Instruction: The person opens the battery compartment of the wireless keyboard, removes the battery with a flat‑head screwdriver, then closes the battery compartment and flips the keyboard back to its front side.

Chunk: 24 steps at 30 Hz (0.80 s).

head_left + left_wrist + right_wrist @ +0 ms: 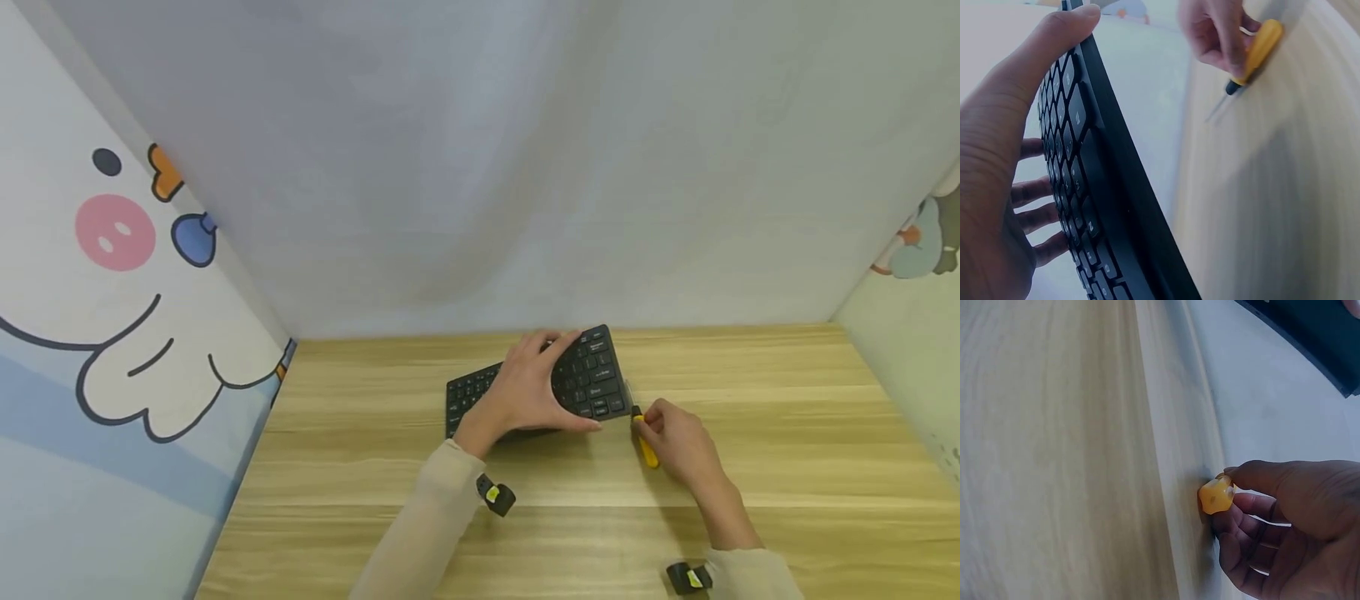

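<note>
A black keyboard (pixel 588 375) is held tilted above the wooden table by my left hand (pixel 525 392). The thumb lies at the near edge and the fingers reach across to the far edge. In the left wrist view the keyboard (pixel 1129 187) appears edge-on, with its keys facing the palm. To the right of it, my right hand (pixel 678 437) pinches a screwdriver (pixel 647 450) by its yellow and black handle between thumb and fingers. Its thin metal shaft points away from me, close to the keyboard's right end. Only the handle end of the screwdriver (pixel 1216 497) shows in the right wrist view.
The wooden table (pixel 360 508) runs up to a pale grey wall (pixel 525 183) at the back. A panel with cartoon figures (pixel 112 233) stands on the left, and another printed wall (pixel 915 333) on the right. Each wrist wears a black strap device.
</note>
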Motion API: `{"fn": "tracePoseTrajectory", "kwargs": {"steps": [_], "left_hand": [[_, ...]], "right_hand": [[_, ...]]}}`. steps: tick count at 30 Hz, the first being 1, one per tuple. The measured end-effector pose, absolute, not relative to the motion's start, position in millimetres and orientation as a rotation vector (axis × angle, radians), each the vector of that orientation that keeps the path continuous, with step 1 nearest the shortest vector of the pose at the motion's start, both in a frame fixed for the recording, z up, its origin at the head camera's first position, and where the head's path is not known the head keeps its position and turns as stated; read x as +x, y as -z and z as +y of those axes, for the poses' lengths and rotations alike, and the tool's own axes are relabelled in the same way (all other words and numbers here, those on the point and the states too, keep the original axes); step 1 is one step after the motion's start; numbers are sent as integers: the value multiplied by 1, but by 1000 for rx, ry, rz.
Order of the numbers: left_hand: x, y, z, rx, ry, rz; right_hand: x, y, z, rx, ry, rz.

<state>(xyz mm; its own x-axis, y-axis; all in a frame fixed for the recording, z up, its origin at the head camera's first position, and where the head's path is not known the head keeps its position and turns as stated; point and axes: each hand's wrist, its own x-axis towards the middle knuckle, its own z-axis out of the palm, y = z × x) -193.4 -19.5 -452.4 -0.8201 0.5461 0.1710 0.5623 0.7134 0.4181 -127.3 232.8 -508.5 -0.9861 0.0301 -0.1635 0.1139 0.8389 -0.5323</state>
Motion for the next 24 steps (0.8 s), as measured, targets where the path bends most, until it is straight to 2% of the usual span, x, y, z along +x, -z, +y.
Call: {"fn": "tracePoseTrajectory", "kwargs": {"steps": [24], "left_hand": [[-187,407,-51,-905,1407,-2626]], "right_hand": [[-126,508,231,52,867,2892]]}}
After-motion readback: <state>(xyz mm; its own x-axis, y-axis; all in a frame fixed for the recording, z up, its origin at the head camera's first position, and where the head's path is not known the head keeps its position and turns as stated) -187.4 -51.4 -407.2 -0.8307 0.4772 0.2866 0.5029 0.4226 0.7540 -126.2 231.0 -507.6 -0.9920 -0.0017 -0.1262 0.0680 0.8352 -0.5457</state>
